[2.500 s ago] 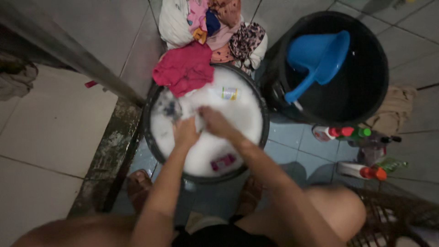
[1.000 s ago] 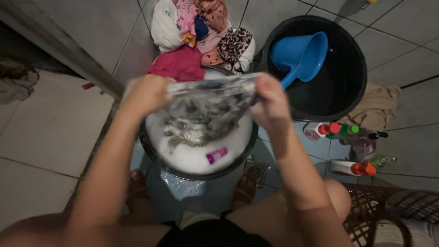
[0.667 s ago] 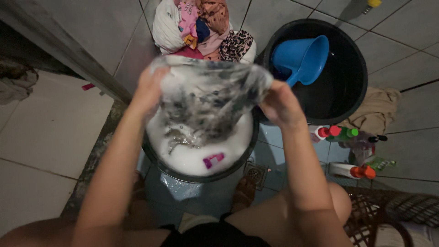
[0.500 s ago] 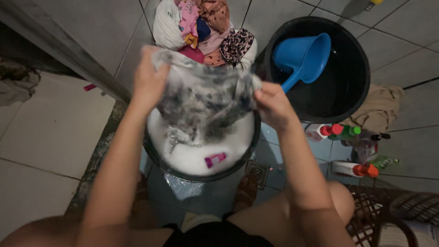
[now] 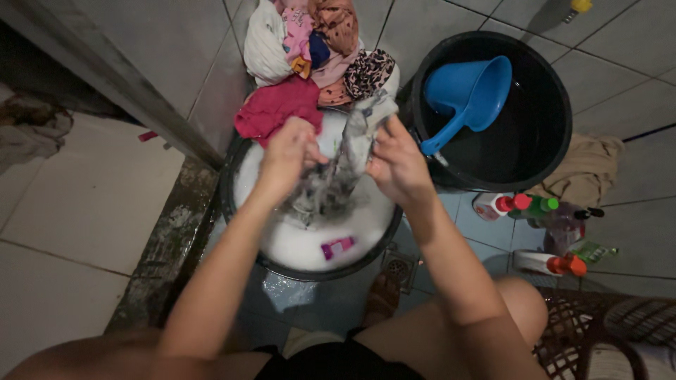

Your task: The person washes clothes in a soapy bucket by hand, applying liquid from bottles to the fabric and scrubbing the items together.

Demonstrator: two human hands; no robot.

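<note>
Both my hands grip a wet grey-and-white patterned cloth [image 5: 345, 165] bunched over a round black basin [image 5: 232, 211] full of white suds. My left hand [image 5: 289, 151] clasps the cloth's left side. My right hand [image 5: 398, 165] pinches its right side, close beside the left. The cloth's lower end hangs into the foam. A small pink packet [image 5: 338, 248] floats on the suds near the basin's front rim.
A pile of coloured clothes [image 5: 317, 56] lies behind the basin, a magenta one [image 5: 274, 109] draped on its rim. A large black bucket [image 5: 563, 105] of water with a blue scoop [image 5: 465, 91] stands right. Bottles [image 5: 535, 205], a floor drain [image 5: 398, 266] and a wicker stool [image 5: 598, 331] sit lower right.
The cloth was lifted out of the suds and spread wide between my hands. Now my hands have come together and lowered, bunching it over the foam.
</note>
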